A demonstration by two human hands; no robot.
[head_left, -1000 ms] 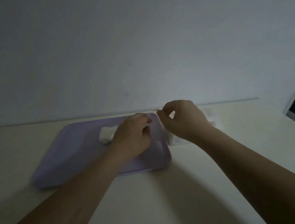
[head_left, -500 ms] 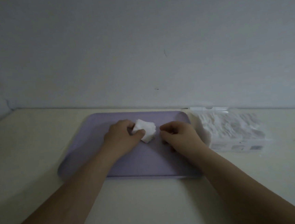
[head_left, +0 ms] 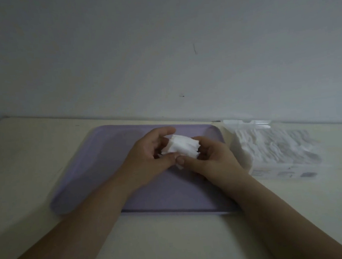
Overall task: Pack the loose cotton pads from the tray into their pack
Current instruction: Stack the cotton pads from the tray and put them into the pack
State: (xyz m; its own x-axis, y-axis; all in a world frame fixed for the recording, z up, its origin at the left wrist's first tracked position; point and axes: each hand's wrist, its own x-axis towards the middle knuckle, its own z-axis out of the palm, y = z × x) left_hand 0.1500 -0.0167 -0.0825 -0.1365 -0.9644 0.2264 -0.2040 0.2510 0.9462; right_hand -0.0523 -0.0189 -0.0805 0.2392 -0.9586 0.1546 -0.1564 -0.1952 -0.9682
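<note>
Surface: cream table met a grey wall.
Tray: lilac tray, frame centre.
Pack: clear pack lay right, long axis left-right.
Grip: left hand and right hand together gripped a stack of cotton pads.

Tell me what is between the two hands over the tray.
In the head view, a bunch of white cotton pads sits between the left hand and the right hand; both grip it over the purple tray.

Soft cotton pads, matt plastic tray, clear glossy pack
</note>
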